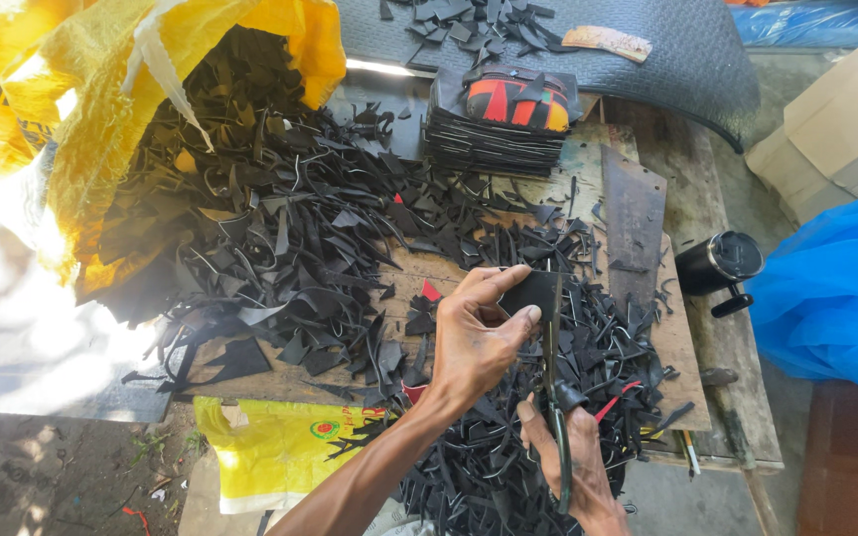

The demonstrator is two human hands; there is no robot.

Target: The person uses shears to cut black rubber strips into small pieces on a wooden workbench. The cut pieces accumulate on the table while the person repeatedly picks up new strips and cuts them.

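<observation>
Scissors (554, 397) fill the right hand (573, 462); left hand (474, 333) pinches a black piece (531, 293) beside yellow sack (101, 109), cardboard box (836, 134).

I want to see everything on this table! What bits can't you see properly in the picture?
- Head view: the right hand is cut off by the bottom edge.
- The small black flat piece is partly covered by the left hand's fingers.
- The wooden worktable lies mostly under black offcut scraps.
- The yellow woven sack blurs into glare at the left.
</observation>
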